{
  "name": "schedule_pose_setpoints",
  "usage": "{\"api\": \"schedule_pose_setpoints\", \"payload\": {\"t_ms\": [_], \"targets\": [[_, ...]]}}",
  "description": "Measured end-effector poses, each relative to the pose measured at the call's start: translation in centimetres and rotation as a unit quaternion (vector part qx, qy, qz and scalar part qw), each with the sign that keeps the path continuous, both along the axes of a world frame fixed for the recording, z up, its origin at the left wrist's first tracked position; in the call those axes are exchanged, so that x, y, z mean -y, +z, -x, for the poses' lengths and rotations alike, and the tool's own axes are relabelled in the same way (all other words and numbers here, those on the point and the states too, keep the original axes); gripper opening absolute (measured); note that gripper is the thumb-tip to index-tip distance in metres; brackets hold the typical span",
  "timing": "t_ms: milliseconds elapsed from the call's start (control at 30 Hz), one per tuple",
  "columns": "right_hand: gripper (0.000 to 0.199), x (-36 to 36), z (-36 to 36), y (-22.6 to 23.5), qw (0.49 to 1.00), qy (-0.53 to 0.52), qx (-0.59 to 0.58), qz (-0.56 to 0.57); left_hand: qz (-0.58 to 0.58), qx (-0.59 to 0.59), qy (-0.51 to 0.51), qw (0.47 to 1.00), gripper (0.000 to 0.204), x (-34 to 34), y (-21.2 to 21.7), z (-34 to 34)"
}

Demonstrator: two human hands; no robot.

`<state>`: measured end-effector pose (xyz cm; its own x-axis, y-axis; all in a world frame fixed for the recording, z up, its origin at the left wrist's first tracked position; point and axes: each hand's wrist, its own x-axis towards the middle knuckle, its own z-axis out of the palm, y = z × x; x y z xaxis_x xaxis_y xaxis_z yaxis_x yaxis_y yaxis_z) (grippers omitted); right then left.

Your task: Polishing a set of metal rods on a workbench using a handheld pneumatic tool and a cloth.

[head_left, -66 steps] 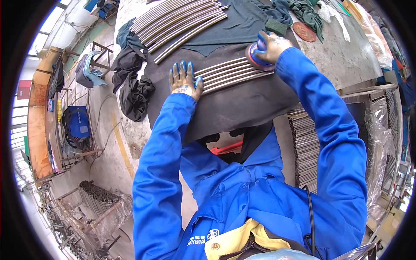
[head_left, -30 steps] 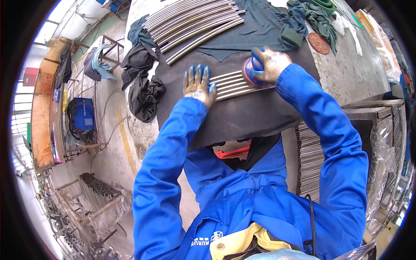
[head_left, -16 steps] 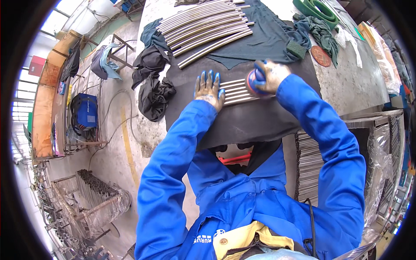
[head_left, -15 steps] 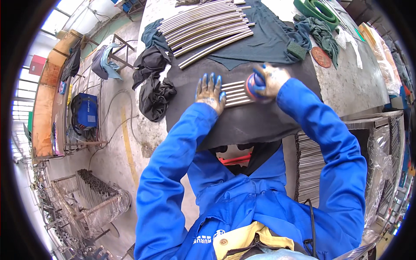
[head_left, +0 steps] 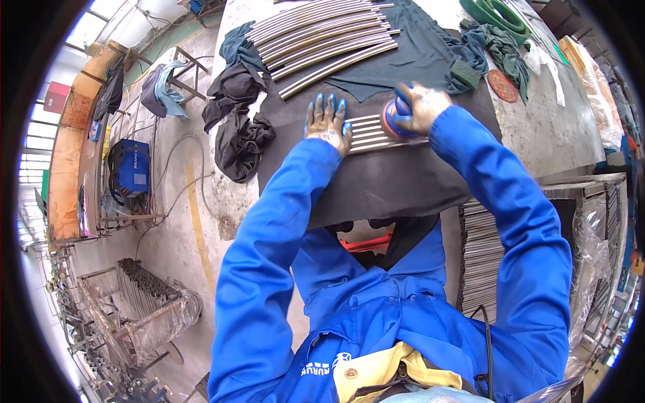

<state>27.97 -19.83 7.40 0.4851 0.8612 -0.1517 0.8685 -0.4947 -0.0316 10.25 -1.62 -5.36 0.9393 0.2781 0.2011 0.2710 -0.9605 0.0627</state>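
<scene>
L hand (head_left: 327,123), in a blue-tipped glove, lies flat at the L end of a row of thin metal rods (head_left: 367,133), fingers slightly spread & pointing away from the body, thumb out to the side. R hand (head_left: 423,111), also gloved, is curled round a blue-and-red tool (head_left: 394,123) set over the R part of the row; a bit blurred, so can't tell for sure if the tool's face touches the rods. Rods lie side by side, approx. parallel, on a black sheet (head_left: 390,188) over the table's (head_left: 554,131) near edge. Beyond: a bigger rod batch (head_left: 322,40) w/ dark green cloth (head_left: 416,60) under it, green pad (head_left: 465,75) & red-brown disc (head_left: 502,86) to the R. Dark crumpled cloth (head_left: 240,148) at L.
</scene>
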Motion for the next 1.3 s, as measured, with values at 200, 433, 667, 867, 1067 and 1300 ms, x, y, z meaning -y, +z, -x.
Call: {"api": "schedule_pose_setpoints", "payload": {"t_ms": [200,433,667,867,1067,1300], "targets": [[0.066,2.2,0.8,0.5,1.0,0.001,0.003,0.001,-0.006,0.01,-0.018,1.0,0.07,0.9,-0.6,0.9],[0.066,-0.2,-1.3,0.4,0.999,-0.034,0.004,0.008,-0.041,-0.02,0.024,0.999,0.069,-0.7,-0.4,-2.0],[0.067,-0.1,-0.5,0.4,1.0,-0.006,-0.015,0.005,-0.007,-0.023,-0.002,1.0,0.07,-0.3,-0.3,-0.5],[0.067,1.4,-0.4,0.6,1.0,-0.006,-0.006,0.003,0.016,-0.056,0.013,0.998,0.071,1.1,0.5,0.0],[0.072,6.4,-2.3,0.8,0.996,-0.067,-0.05,-0.021,0.023,-0.027,-0.009,0.999,0.076,1.5,-0.6,1.4],[0.07,19.5,-6.1,-3.7,0.959,-0.155,-0.047,-0.232,0.003,-0.023,-0.096,0.995,0.09,2.4,2.9,1.5]]}}
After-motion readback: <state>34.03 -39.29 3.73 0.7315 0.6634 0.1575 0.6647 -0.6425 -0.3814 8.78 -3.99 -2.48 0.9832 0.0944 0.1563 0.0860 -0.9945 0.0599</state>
